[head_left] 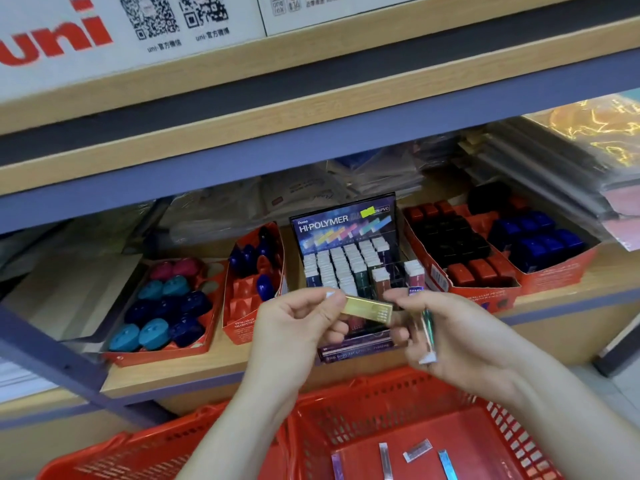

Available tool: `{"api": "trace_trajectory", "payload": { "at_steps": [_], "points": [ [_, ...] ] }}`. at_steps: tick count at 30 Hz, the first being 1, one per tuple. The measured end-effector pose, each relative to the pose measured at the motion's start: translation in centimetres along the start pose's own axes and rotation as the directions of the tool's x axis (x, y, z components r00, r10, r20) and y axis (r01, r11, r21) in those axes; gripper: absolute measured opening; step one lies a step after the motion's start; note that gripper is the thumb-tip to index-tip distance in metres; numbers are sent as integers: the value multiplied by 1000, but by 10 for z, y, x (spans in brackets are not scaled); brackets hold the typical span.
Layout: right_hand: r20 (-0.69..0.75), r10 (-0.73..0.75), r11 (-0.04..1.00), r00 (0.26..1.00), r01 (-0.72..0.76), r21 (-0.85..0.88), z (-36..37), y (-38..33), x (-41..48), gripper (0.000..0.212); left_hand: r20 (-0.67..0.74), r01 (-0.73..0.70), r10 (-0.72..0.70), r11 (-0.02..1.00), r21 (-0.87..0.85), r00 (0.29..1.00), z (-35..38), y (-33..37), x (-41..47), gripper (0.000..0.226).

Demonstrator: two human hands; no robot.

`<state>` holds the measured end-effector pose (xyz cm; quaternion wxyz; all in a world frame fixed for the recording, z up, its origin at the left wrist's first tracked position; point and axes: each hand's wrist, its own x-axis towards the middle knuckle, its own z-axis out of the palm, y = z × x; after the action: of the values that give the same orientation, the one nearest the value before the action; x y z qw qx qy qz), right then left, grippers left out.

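My left hand [298, 323] pinches one end of a slim gold-sleeved eraser [369, 308], held level in front of the shelf. My right hand [453, 337] touches the eraser's other end with its fingertips and grips several more slim erasers [428, 336], green and purple ones among them, against the palm. Behind both hands stands the dark Hi-Polymer display box [346, 223], filled with rows of upright erasers. Below my hands sits a red shopping basket [381, 393] with several slim erasers [417, 450] lying on its floor.
Red cardboard trays of sharpeners flank the display box: teal, blue and pink ones [162, 306] at left, blue ones [256, 268] beside it, black, red and blue ones [485, 251] at right. Stacked wrapped paper goods [540, 164] lie behind. A wooden shelf edge [311, 109] runs overhead.
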<state>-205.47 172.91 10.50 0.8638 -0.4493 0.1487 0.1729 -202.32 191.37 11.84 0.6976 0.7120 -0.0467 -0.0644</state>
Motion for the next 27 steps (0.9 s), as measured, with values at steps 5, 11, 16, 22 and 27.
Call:
{"api": "trace_trajectory", "payload": {
  "at_steps": [5,11,16,22,27],
  "points": [
    [44,-38,999,998,36,41,-5,-11,-7,37,-50,-32,38,991,128,998,-15,7,14,10],
    [-14,-69,997,998,69,20,-13,-20,-11,25,-72,-126,162,924,361,984,-16,16,31,7],
    [-149,-171,982,974,181,59,-23,-32,-13,25,-9,-184,210,872,454,978,-5,22,45,11],
    [-255,-258,952,932,291,99,-31,-40,-18,22,101,-272,262,781,562,960,9,31,60,18],
    [-247,-248,968,937,249,-26,-25,-35,-19,16,129,-299,280,742,600,951,6,26,60,12]
  ]
}}
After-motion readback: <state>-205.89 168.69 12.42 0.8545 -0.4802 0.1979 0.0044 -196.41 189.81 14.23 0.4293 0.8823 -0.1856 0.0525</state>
